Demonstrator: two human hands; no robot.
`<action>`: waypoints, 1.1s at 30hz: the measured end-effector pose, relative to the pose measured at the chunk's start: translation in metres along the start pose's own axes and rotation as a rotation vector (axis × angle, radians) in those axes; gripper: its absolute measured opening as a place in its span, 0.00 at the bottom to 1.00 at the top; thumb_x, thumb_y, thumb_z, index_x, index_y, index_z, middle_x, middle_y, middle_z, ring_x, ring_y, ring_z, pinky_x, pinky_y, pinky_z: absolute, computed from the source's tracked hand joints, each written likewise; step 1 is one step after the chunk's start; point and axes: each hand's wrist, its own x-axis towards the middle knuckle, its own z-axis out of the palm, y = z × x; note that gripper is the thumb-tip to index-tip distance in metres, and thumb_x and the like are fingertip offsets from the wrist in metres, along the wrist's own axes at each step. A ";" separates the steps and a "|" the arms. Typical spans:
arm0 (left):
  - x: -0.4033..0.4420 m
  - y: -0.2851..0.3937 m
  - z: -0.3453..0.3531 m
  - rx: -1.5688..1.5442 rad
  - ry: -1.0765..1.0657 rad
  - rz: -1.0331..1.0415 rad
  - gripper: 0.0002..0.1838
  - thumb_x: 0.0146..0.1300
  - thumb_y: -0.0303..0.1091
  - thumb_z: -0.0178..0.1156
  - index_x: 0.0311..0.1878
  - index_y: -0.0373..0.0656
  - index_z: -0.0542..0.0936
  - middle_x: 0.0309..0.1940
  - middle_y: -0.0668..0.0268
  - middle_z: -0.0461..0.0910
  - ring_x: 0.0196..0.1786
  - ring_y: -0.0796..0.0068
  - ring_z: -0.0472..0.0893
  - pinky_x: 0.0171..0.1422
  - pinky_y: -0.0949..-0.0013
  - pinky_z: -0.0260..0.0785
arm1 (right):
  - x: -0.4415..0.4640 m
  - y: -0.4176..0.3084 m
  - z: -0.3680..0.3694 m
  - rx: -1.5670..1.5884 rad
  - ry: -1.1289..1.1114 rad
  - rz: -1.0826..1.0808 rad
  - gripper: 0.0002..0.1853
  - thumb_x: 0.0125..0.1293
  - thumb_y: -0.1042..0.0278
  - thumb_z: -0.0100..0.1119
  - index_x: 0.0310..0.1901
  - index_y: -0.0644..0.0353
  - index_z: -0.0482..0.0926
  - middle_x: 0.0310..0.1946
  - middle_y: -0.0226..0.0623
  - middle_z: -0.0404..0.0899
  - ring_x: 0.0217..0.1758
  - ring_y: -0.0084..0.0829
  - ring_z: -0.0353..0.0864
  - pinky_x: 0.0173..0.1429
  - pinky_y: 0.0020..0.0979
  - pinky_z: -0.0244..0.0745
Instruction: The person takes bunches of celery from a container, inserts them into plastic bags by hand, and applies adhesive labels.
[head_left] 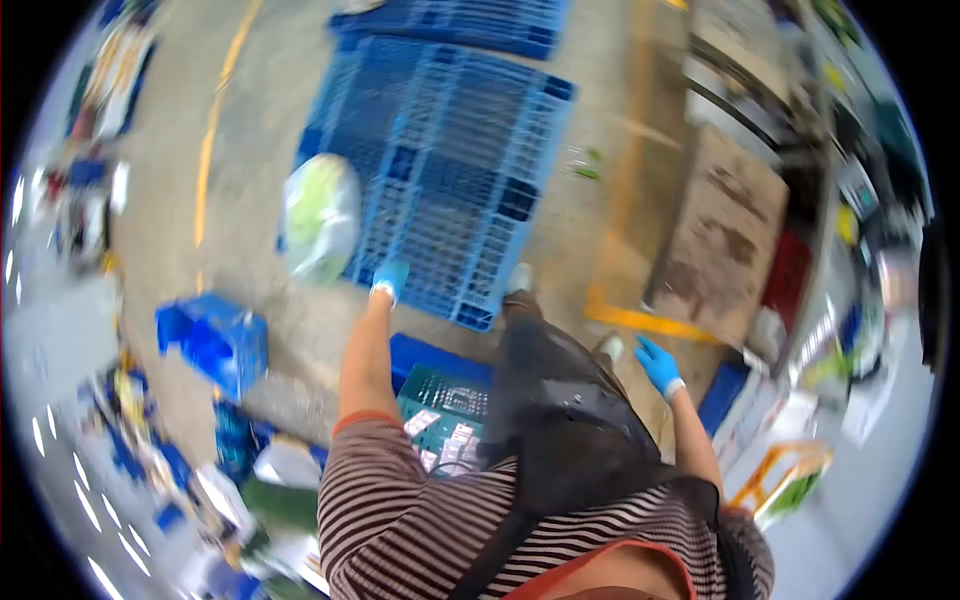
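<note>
While L hand hangs nr blue pallet, R hand out at side.

Plastic bag: sitting left of centre in the upper half of the frame; its clear film is shining whitish toward the bottom.
Bag fill: pale green contents showing through the film; blur is hiding their kind.
Bag pose: bulging, rounding off at the top, running longer up the frame than across.
Bag position: overlapping the lower left corner of the blue pallet in this view.
Pallet pose: lying flat on the floor, upper centre, its long sides leaning rightward toward the top.
Pallet deck: showing an open grid, with darker blue blocks marking the right side.
</note>
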 end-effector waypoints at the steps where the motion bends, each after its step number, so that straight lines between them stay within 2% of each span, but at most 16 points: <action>1: -0.013 0.028 0.016 -0.054 0.036 0.164 0.22 0.68 0.48 0.45 0.48 0.45 0.84 0.52 0.53 0.80 0.55 0.48 0.78 0.59 0.55 0.71 | -0.012 -0.032 -0.010 0.063 -0.081 0.073 0.30 0.69 0.45 0.50 0.67 0.53 0.70 0.58 0.49 0.77 0.63 0.45 0.76 0.65 0.39 0.69; 2: -0.021 0.061 0.033 -0.113 0.033 0.276 0.23 0.67 0.49 0.49 0.47 0.42 0.84 0.51 0.51 0.81 0.55 0.50 0.79 0.59 0.57 0.71 | -0.017 -0.029 -0.005 0.046 -0.080 0.061 0.32 0.68 0.42 0.49 0.67 0.54 0.70 0.61 0.50 0.74 0.65 0.46 0.73 0.67 0.41 0.66; 4: -0.029 0.135 0.074 -0.820 -0.294 0.113 0.14 0.66 0.31 0.58 0.53 0.40 0.81 0.43 0.64 0.83 0.40 0.74 0.82 0.45 0.70 0.76 | -0.031 0.000 0.011 0.112 -0.042 -0.007 0.33 0.67 0.41 0.49 0.66 0.55 0.70 0.64 0.52 0.70 0.66 0.50 0.70 0.69 0.42 0.65; 5: -0.036 0.178 0.085 -0.835 -0.314 0.183 0.14 0.66 0.30 0.57 0.53 0.38 0.82 0.41 0.64 0.83 0.37 0.76 0.82 0.43 0.70 0.77 | -0.049 -0.002 0.004 0.150 -0.023 0.002 0.33 0.67 0.41 0.49 0.66 0.55 0.70 0.64 0.52 0.70 0.65 0.51 0.71 0.69 0.42 0.65; 10: -0.111 0.414 0.083 -0.709 -0.486 0.532 0.13 0.66 0.31 0.58 0.51 0.38 0.83 0.41 0.65 0.83 0.39 0.77 0.81 0.46 0.72 0.76 | -0.139 0.106 0.020 0.369 0.166 0.179 0.31 0.68 0.40 0.48 0.65 0.52 0.72 0.63 0.48 0.72 0.65 0.49 0.72 0.68 0.41 0.66; 13: -0.159 0.528 0.079 -0.526 -0.439 0.786 0.13 0.65 0.32 0.59 0.50 0.41 0.84 0.41 0.64 0.85 0.40 0.75 0.81 0.48 0.71 0.73 | -0.187 0.202 0.051 0.485 0.274 0.298 0.32 0.67 0.39 0.49 0.64 0.54 0.73 0.62 0.48 0.73 0.65 0.48 0.72 0.68 0.41 0.66; 14: -0.164 0.558 0.086 -0.404 -0.399 0.917 0.13 0.66 0.29 0.58 0.52 0.37 0.83 0.43 0.65 0.83 0.43 0.77 0.80 0.50 0.72 0.74 | -0.204 0.237 0.063 0.467 0.324 0.330 0.32 0.67 0.40 0.49 0.64 0.55 0.73 0.62 0.48 0.74 0.65 0.48 0.72 0.68 0.41 0.66; 17: -0.200 0.640 0.106 -0.500 -0.517 0.935 0.14 0.65 0.31 0.59 0.52 0.39 0.83 0.45 0.64 0.84 0.45 0.76 0.80 0.54 0.72 0.71 | -0.265 0.308 0.078 0.667 0.425 0.448 0.31 0.67 0.45 0.51 0.64 0.58 0.72 0.60 0.47 0.75 0.64 0.47 0.74 0.67 0.38 0.67; 19: -0.245 0.694 0.107 -0.372 -0.514 1.007 0.14 0.65 0.30 0.58 0.52 0.38 0.83 0.46 0.65 0.84 0.47 0.76 0.79 0.56 0.71 0.71 | -0.297 0.351 0.086 0.903 0.494 0.472 0.30 0.66 0.47 0.53 0.64 0.58 0.72 0.60 0.46 0.76 0.63 0.46 0.75 0.66 0.37 0.68; 21: -0.282 0.732 0.120 -0.331 -0.528 1.106 0.14 0.65 0.30 0.59 0.52 0.38 0.83 0.46 0.65 0.84 0.48 0.75 0.79 0.57 0.70 0.70 | -0.309 0.391 0.088 0.899 0.679 0.496 0.29 0.64 0.52 0.56 0.64 0.58 0.72 0.54 0.44 0.80 0.56 0.42 0.79 0.61 0.37 0.72; 22: -0.298 0.751 0.127 -0.332 -0.613 1.048 0.14 0.66 0.31 0.59 0.53 0.40 0.83 0.48 0.63 0.84 0.49 0.73 0.80 0.58 0.69 0.70 | -0.313 0.415 0.081 0.888 0.768 0.509 0.29 0.63 0.54 0.58 0.64 0.58 0.72 0.50 0.44 0.82 0.52 0.40 0.81 0.58 0.36 0.74; 25: -0.353 0.810 0.131 -0.106 -0.567 1.206 0.14 0.67 0.32 0.59 0.53 0.42 0.83 0.49 0.60 0.84 0.51 0.71 0.81 0.59 0.68 0.70 | -0.324 0.457 0.003 1.017 1.005 0.416 0.25 0.62 0.62 0.61 0.60 0.58 0.76 0.38 0.40 0.85 0.37 0.32 0.84 0.45 0.34 0.79; 27: -0.383 0.847 0.129 -0.066 -0.570 1.258 0.13 0.67 0.33 0.58 0.53 0.44 0.83 0.50 0.59 0.83 0.52 0.68 0.81 0.59 0.67 0.70 | -0.324 0.483 -0.068 1.145 1.110 0.289 0.16 0.63 0.63 0.61 0.51 0.58 0.82 0.31 0.39 0.83 0.29 0.26 0.81 0.39 0.30 0.78; 29: -0.407 0.891 0.127 -0.049 -0.593 1.269 0.13 0.68 0.33 0.58 0.54 0.44 0.83 0.50 0.59 0.83 0.52 0.68 0.81 0.59 0.67 0.70 | -0.325 0.509 -0.150 1.364 1.078 0.261 0.12 0.65 0.58 0.61 0.40 0.58 0.85 0.26 0.38 0.82 0.27 0.25 0.80 0.36 0.29 0.77; 31: -0.417 0.939 0.133 -0.018 -0.585 1.312 0.14 0.67 0.33 0.59 0.54 0.44 0.82 0.49 0.60 0.83 0.51 0.68 0.81 0.59 0.68 0.70 | -0.316 0.553 -0.218 1.347 1.115 0.236 0.15 0.65 0.53 0.61 0.35 0.58 0.85 0.25 0.36 0.82 0.28 0.24 0.80 0.37 0.28 0.77; 33: -0.429 0.992 0.138 0.006 -0.588 1.333 0.14 0.67 0.32 0.58 0.54 0.44 0.82 0.49 0.60 0.83 0.51 0.68 0.81 0.60 0.68 0.70 | -0.319 0.587 -0.283 1.335 1.169 0.148 0.15 0.68 0.55 0.59 0.46 0.57 0.85 0.34 0.35 0.84 0.32 0.23 0.80 0.43 0.26 0.78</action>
